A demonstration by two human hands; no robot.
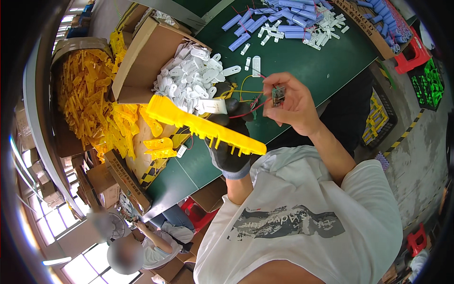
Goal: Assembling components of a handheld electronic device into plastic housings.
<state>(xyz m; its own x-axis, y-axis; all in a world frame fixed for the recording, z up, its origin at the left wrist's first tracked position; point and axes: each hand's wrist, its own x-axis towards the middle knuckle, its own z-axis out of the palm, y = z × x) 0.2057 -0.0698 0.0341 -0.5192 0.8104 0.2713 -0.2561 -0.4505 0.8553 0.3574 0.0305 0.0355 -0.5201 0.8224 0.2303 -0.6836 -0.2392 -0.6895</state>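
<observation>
My left hand [231,158], in a dark glove with a pale cuff, is closed around a long yellow plastic housing [203,127] with short pegs along one edge. A white plastic piece [213,106] sits at the gloved fingers, beside the housing. My bare right hand [302,106] pinches a small circuit board [278,96] between thumb and fingers. Red wires [243,114] run from the board toward the gloved fingertips, and a yellow wire [242,87] loops behind them. How the wires meet the housing is hidden.
White plastic covers [187,71] spill from a cardboard box [137,66] on the green table [302,59]. A bin of yellow housings [82,94] stands left. Blue-wrapped cylinders [295,19] and small white parts [326,28] lie at the back. Another person [158,246] sits lower left.
</observation>
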